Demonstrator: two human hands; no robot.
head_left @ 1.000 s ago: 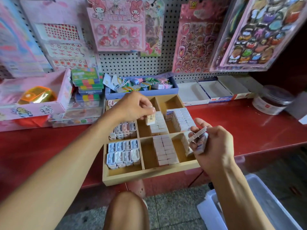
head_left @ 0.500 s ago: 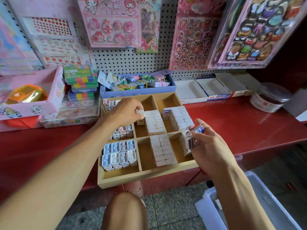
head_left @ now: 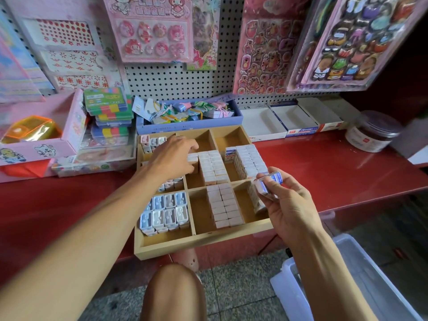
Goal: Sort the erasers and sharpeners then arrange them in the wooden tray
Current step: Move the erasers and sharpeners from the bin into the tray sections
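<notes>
Your left hand sets one eraser into the middle compartment of the wooden tray on the table, fingers curled on it beside the packed rows. Your right hand pinches a few wrapped erasers above the tray's right side. They look light, firm and slick-wrapped, so grip the long sides.
</notes>
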